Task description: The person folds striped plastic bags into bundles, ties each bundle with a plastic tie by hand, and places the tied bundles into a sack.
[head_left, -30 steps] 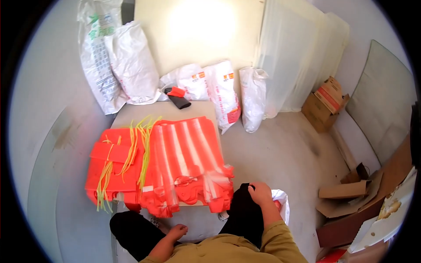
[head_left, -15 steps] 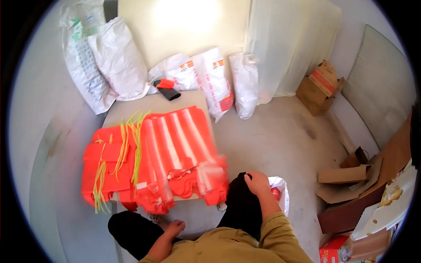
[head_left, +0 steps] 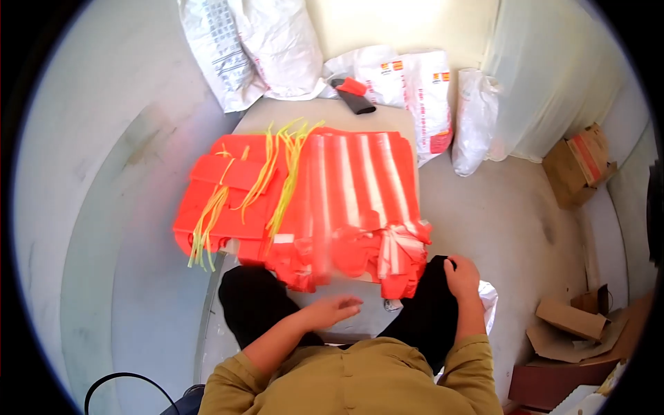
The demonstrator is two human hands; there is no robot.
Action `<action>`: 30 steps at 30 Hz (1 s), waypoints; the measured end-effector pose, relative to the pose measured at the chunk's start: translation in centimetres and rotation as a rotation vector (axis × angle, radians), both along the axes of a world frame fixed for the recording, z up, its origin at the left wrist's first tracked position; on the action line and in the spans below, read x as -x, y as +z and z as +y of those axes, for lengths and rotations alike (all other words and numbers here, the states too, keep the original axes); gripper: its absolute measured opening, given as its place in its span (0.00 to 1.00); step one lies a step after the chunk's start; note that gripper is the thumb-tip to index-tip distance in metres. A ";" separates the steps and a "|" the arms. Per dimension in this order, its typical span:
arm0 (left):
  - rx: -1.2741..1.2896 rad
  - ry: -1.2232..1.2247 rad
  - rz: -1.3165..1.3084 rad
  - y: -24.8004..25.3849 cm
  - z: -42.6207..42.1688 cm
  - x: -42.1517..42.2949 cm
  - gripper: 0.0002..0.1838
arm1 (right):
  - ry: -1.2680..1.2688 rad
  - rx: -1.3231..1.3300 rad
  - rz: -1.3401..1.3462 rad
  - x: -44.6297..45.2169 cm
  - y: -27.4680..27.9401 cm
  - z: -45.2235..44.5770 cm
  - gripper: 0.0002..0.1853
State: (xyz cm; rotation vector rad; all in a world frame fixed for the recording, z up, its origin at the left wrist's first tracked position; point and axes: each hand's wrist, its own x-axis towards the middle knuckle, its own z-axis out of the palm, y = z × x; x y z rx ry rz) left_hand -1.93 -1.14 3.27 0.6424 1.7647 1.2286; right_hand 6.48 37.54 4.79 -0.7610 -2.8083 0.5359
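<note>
Red plastic bags with pale stripes lie in a stack on a low table, their near ends crumpled. On the left side of the table is a folded red bundle, with yellow ties strewn over it. My left hand hovers between my knees, just short of the stack's near edge. Its fingers are stretched out and nothing is in them. My right hand rests on my right knee, fingers loosely spread over the dark trousers.
White woven sacks lean along the far wall. A dark roll with a red piece lies at the table's far edge. Cardboard boxes stand at the right, and opened cardboard lies nearer. A white bag sits beside my right leg.
The view has swung left, so the scene sits farther right. My left hand has moved forward from near my left thigh, and its curled fingers have straightened. My right hand stays on the knee.
</note>
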 end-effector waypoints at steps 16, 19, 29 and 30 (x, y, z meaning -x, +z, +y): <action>0.297 0.364 0.642 2.6 -2.3 16.2 0.22 | -0.209 -0.006 -0.030 -3.0 -0.9 2.8 0.16; 0.303 0.287 0.855 3.4 -2.2 15.0 0.29 | -0.184 -0.028 -0.006 -3.4 -1.9 3.9 0.16; 0.423 0.095 0.419 7.6 -3.1 11.9 0.42 | -0.129 0.043 0.057 -2.6 -1.3 2.8 0.14; 0.373 0.105 0.450 6.7 -3.4 11.8 0.42 | -0.127 0.040 0.056 -2.5 -1.2 2.7 0.14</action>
